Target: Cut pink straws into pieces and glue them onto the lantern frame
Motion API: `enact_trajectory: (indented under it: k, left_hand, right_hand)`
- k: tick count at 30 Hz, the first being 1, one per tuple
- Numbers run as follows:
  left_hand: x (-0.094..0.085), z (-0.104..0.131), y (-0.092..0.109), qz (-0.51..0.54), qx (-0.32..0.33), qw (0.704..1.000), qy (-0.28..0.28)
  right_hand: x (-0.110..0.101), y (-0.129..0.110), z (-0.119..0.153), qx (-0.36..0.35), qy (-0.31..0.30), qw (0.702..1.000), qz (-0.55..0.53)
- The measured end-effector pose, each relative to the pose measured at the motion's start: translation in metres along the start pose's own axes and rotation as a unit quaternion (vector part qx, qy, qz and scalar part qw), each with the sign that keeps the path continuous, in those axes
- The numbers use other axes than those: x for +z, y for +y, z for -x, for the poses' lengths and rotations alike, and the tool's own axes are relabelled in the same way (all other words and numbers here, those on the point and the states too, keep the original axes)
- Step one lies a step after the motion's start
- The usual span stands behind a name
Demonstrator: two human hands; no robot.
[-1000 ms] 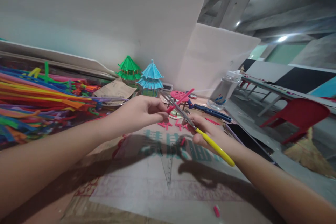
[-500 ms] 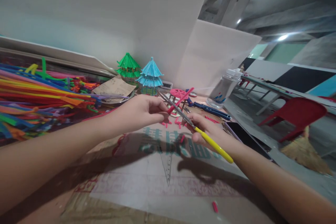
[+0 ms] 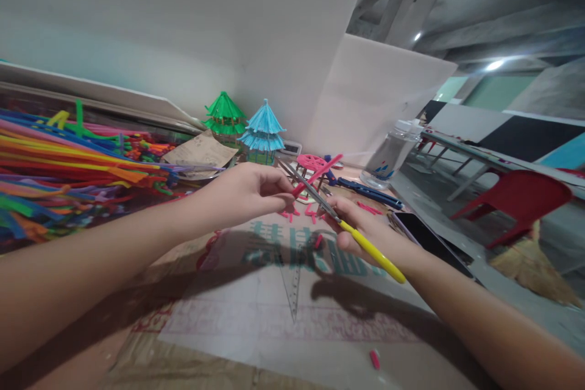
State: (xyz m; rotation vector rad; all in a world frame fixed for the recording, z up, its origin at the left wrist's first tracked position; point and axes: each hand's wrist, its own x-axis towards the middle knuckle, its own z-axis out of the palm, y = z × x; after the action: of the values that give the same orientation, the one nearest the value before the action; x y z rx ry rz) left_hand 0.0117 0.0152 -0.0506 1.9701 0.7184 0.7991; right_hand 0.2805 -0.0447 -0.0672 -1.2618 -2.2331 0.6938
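Observation:
My left hand (image 3: 244,195) pinches a pink pipe cleaner (image 3: 328,166) between thumb and fingers; its free end slants up to the right. In my right hand (image 3: 359,219) are yellow-handled scissors (image 3: 372,253). Their blades cross the pipe cleaner near my left fingertips; whether they are parted there, I cannot tell. Just behind stands a small pink lattice-topped piece (image 3: 311,162) on thin legs, partly hidden by the blades. Several short pink cut pieces lie below the hands, one pink piece (image 3: 319,241) on the printed sheet (image 3: 228,298) and another near the front.
Bundles of coloured pipe cleaners (image 3: 82,155) fill the left side. Green (image 3: 223,113) and blue (image 3: 262,128) pagoda models stand at the back. To the right are a clear bottle (image 3: 386,155), dark-blue pliers (image 3: 370,191) and a phone (image 3: 432,241). A transparent set square (image 3: 295,298) lies in front.
Both hands keep almost the same place. The pipe cleaner's free end has shifted very slightly to the right.

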Motion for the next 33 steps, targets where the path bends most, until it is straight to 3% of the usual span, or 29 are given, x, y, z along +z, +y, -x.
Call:
enact_trajectory:
  k: [20,33]
  left_hand:
    - [-0.0019,0.0012,0.0032,-0.05,0.01,0.999,0.009]
    - [-0.0027,0.0002,0.002,0.005,-0.003,1.0,-0.015]
  right_hand:
    - [0.0037,0.01,-0.0006,-0.002,0.001,0.999,-0.034]
    - [-0.0043,0.0012,0.0029,-0.025,-0.039,0.998,-0.034]
